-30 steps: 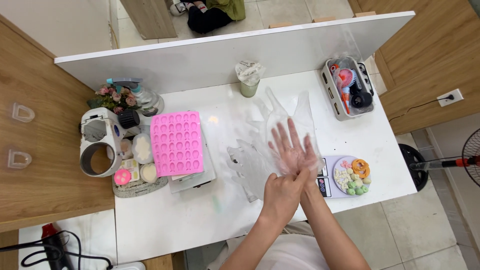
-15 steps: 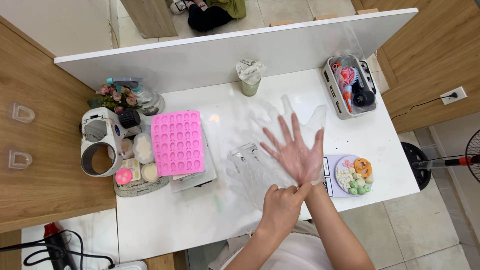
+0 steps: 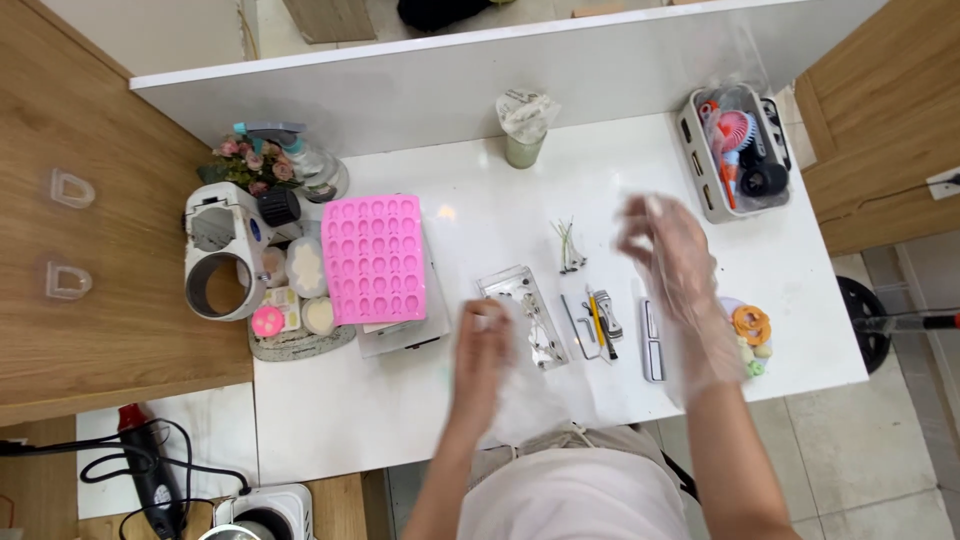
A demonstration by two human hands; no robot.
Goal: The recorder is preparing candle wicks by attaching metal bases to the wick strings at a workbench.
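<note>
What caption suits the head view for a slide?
Gloved right hand raised over a white table, left hand beside a clear plastic tray, pink silicone mould at left.

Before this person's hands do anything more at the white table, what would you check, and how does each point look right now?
1. Thin clear glove fully on right hand: ok.
2. Left hand gloved too: cannot tell, blurred.
3. Pink silicone mould tray lying flat on the white table: ok.
4. Small clear plastic case within reach between the hands: ok.
5. Yellow-handled small tools apart from both hands: ok.
</note>
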